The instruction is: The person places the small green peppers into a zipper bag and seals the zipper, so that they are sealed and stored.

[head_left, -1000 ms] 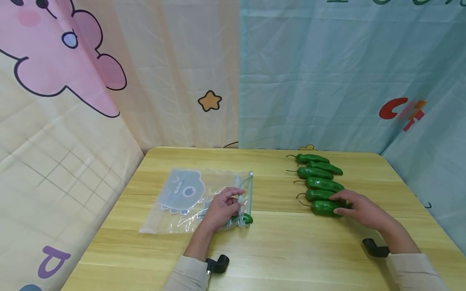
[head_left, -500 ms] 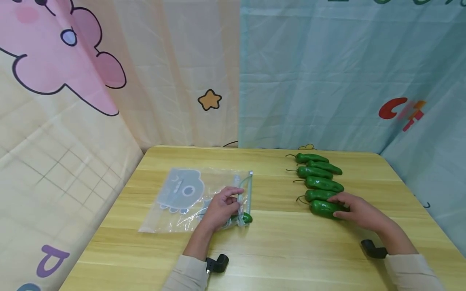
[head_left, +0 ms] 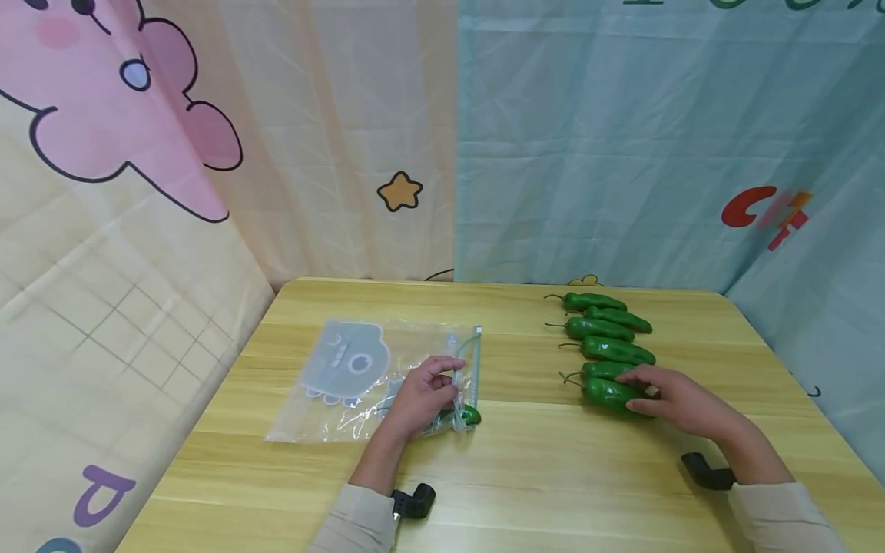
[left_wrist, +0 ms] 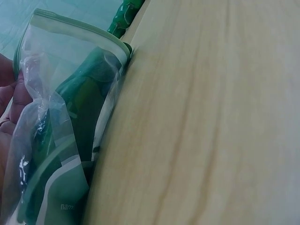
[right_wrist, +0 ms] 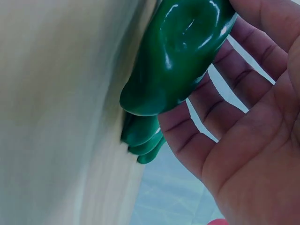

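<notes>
My left hand [head_left: 418, 395] pinches the open edge of a clear zip bag [head_left: 408, 338] with a printed cartoon figure, lying on the left half of the table. Inside the bag lies one green pepper [left_wrist: 84, 89], its tip showing near the mouth in the head view. On the right, my right hand [head_left: 681, 399] grips the nearest green pepper [head_left: 607, 393], thumb on the near side and fingers on the far side. The right wrist view shows this glossy pepper [right_wrist: 185, 51] close to the table; whether it touches the wood I cannot tell.
Several more green peppers [head_left: 618, 350] lie in a row behind the held one, stems to the left. The wooden table [head_left: 525, 476] ends at the back against a printed cloth curtain [head_left: 588, 153]. A black wrist camera [head_left: 416, 501] sits at the left wrist.
My right hand and the nearest pepper have shifted a little to the left, and its stem now overlaps its neighbour's. The left hand and the bag stay as they were.
</notes>
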Tool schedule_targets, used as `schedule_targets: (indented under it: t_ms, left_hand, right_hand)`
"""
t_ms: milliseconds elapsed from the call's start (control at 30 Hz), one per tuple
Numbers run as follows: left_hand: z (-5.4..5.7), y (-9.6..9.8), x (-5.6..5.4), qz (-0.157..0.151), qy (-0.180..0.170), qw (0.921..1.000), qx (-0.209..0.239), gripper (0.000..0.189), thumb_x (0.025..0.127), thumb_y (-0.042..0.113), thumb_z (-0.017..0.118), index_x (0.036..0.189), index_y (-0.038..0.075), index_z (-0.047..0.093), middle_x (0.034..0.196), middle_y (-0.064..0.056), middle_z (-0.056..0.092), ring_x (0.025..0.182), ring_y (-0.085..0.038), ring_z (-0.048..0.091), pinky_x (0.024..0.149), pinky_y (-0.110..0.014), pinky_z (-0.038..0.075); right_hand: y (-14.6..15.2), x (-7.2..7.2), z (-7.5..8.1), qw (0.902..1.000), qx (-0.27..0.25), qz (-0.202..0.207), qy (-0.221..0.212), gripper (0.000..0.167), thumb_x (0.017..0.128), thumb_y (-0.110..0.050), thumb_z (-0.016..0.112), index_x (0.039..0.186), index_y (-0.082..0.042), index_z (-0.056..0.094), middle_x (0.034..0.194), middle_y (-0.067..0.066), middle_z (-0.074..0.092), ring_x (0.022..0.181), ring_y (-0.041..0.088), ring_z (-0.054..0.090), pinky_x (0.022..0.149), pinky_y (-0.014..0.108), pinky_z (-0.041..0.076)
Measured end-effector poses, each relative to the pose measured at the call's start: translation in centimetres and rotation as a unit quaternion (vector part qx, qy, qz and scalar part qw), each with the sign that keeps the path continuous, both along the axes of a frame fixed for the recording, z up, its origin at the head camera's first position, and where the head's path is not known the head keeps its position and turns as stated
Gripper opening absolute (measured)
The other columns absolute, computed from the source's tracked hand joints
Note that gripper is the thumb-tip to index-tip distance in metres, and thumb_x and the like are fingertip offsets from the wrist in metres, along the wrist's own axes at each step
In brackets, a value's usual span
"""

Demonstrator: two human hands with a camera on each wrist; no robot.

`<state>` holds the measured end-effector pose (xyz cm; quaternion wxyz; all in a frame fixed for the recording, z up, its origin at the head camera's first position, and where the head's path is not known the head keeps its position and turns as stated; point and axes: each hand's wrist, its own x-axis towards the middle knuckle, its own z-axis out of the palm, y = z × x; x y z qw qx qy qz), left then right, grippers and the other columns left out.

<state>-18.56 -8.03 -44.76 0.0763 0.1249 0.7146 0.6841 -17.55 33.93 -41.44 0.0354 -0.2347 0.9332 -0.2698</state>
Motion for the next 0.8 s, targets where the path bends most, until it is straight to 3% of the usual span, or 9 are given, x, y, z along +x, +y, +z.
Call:
schedule_targets:
  t_ms: [400,800]
  left_hand:
    - [0.0,0.0,-0.1,0.002,0.001,1.0000,0.001,0.041,0.087,-0.008,0.060,0.128,-0.005,0.061,0.128,-0.019,0.053,0.089,-0.014,0.055,0.068,-0.024,0.055]
    - [-0.2,0.0,-0.2,0.010,-0.004,0.9999,-0.004,0.041,0.088,-0.008,0.062,0.128,-0.003,0.062,0.123,-0.014,0.055,0.088,-0.014,0.054,0.068,-0.025,0.055]
  right_hand:
    - [-2.5,-0.6,1.2,0.9995,-0.006,0.029,-0.010,0.032,0.092,-0.029,0.071,0.119,-0.012,0.066,0.114,-0.003,0.064,0.100,0.010,0.059,0.080,0.031,0.053]
    - [-5.0,-1.3,1.6,0.9987,-0.009,0.046,-0.021,0.031,0.093,-0.033,0.070,0.119,-0.016,0.066,0.112,-0.006,0.064,0.099,0.013,0.060,0.080,0.033,0.054]
